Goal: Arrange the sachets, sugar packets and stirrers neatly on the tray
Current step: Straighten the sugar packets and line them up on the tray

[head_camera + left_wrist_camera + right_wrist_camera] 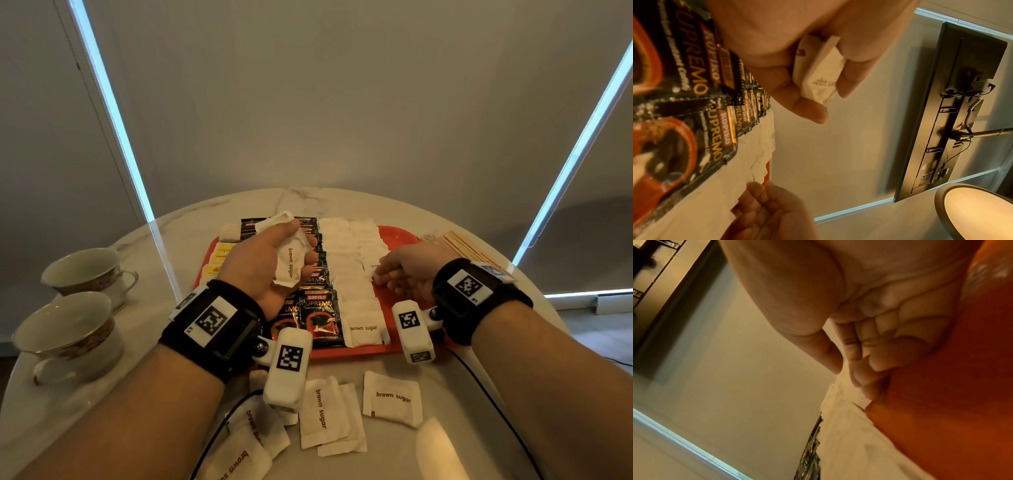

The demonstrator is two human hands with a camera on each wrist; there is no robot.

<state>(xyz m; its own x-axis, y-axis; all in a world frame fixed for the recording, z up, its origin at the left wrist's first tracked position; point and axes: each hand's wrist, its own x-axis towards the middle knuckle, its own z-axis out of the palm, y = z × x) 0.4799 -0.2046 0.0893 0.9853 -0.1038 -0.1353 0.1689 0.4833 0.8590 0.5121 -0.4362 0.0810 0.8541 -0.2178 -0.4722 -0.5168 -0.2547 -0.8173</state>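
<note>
On red tray: black coffee sachets in rows, white sugar packets in columns, mostly filled. Stirrers at right edge. Left hand clutching spare packets; right hand pressing one flat, fingers extended. Loose packets on table, unplaced.

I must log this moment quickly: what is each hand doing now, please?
Left hand: closed around a bunch of brown sugar packets.
Right hand: fingers at one sugar packet on the red tray; grip cannot be told.
</note>
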